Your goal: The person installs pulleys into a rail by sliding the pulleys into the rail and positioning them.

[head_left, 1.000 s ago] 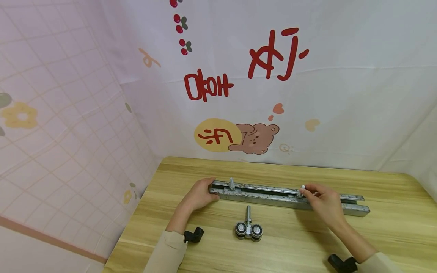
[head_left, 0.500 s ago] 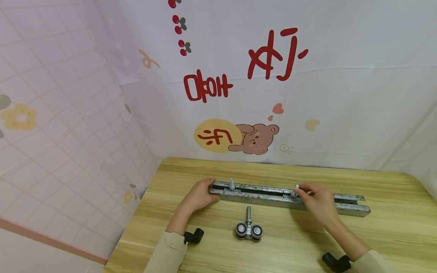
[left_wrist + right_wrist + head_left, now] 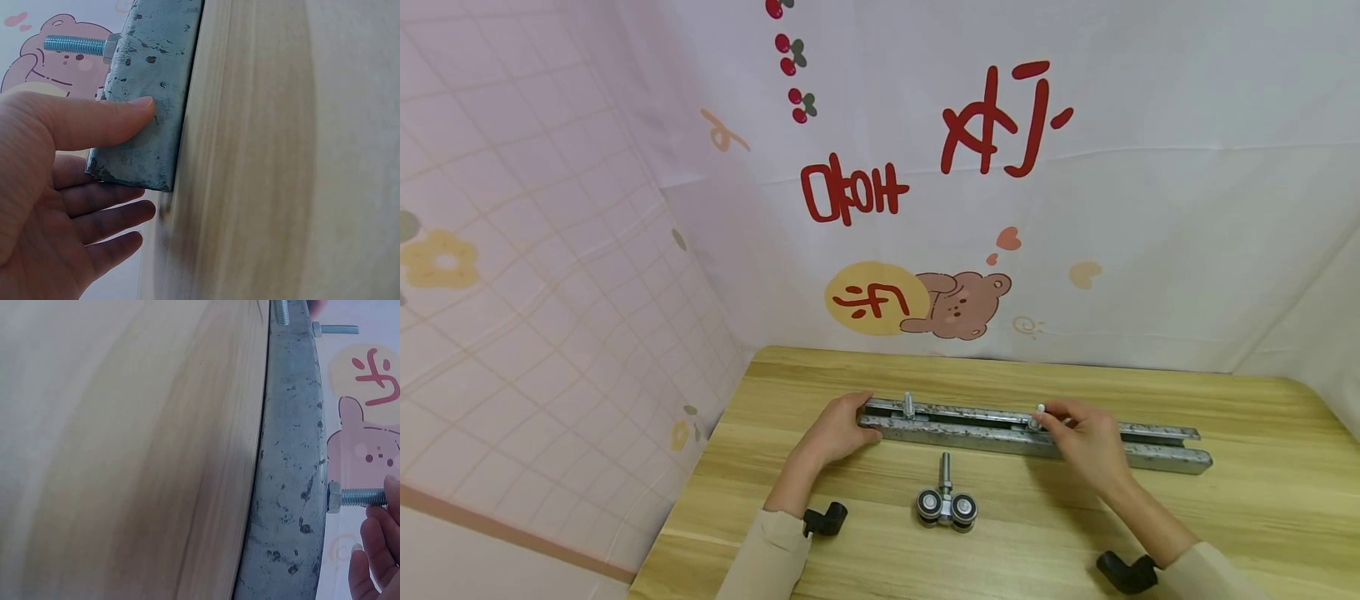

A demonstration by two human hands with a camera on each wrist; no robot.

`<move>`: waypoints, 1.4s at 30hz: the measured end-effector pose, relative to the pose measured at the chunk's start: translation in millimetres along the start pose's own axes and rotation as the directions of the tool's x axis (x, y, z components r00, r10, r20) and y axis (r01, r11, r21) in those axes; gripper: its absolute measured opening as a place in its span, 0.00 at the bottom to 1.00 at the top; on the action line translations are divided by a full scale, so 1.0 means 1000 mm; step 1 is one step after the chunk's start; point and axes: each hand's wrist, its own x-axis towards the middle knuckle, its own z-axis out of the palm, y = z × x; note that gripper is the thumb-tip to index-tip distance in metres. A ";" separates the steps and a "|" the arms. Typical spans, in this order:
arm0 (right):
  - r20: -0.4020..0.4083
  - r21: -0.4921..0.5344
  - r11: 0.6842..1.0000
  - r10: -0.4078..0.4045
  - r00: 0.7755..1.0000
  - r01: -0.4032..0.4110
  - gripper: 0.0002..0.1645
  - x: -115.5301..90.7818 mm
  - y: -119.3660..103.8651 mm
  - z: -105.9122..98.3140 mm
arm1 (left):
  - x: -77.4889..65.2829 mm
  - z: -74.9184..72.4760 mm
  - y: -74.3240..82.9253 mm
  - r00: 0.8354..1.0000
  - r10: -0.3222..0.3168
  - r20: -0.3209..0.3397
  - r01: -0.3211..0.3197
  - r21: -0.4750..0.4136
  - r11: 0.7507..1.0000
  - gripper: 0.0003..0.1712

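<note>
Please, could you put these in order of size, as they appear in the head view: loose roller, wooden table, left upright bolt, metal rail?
From largest to smallest:
1. Wooden table
2. Metal rail
3. Loose roller
4. Left upright bolt

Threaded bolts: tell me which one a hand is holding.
The right bolt in the rail, pinched by the right hand; the rail's left bolt stands free, and the third bolt is outside.
</note>
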 end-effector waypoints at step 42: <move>-0.042 0.006 0.999 -0.034 0.999 0.034 0.19 0.009 -0.017 -0.004 | -0.001 -0.001 0.000 1.000 0.004 0.007 -0.004 -0.010 1.000 0.45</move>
